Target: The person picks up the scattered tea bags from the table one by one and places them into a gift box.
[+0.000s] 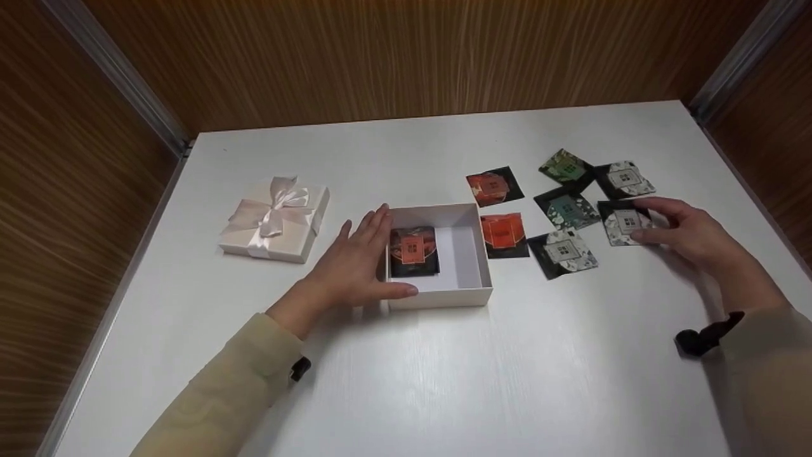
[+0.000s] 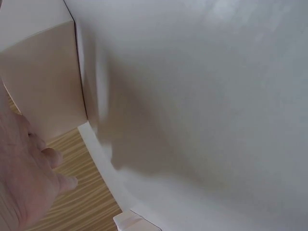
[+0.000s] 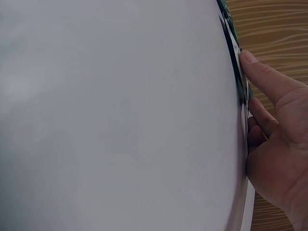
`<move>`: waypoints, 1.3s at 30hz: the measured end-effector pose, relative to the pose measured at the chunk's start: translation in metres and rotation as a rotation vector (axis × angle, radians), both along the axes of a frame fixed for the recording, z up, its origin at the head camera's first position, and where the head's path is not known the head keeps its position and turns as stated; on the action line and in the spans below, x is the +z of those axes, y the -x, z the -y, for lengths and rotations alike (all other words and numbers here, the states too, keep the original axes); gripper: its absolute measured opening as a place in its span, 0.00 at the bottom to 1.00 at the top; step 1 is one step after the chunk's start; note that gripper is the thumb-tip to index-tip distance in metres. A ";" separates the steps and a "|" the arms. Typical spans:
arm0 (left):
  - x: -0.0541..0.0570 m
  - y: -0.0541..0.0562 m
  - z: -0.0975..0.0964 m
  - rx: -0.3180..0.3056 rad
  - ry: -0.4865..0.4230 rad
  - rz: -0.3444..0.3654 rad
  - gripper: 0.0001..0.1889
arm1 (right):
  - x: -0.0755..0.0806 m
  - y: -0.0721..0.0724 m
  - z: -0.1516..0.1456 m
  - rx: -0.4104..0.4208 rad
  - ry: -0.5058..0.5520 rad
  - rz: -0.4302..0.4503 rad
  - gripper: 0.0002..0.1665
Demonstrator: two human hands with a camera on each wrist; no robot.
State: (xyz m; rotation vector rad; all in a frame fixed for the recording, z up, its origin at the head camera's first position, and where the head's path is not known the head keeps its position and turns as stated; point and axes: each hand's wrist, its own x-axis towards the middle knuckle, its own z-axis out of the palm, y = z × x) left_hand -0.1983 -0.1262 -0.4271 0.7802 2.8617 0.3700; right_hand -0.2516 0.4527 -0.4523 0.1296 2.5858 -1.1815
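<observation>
The left hand [image 1: 358, 266] has its fingers spread along the left side of the white box [image 1: 444, 298], with the thumb over the near wall. The right hand [image 1: 704, 235] pinches a pale packet [image 1: 618, 225] between thumb and forefinger, on the right of the table [image 1: 412, 387]. One red packet [image 1: 412, 251] lies inside the box, at left. Two orange-red packets [image 1: 505, 235] lie just to the right of the box. The ribboned box [image 1: 288, 247] is at far left.

Open box [image 1: 439, 299] looks off-wht from here; blk sachet [image 1: 414, 252] w/ red label [image 1: 412, 248] in it. R of box: red/blk sachets [image 1: 505, 235], grn/blk sachets [image 1: 566, 208], wht/blk floral sachets [image 1: 563, 252]. L of box: cream-pink gift box [image 1: 288, 246], pale-pink bow [image 1: 274, 216]. Desk [image 1: 444, 381] wht.
</observation>
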 end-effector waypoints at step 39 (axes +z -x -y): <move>0.000 0.000 0.000 -0.002 -0.002 0.012 0.75 | -0.003 -0.003 -0.004 -0.097 0.072 -0.027 0.45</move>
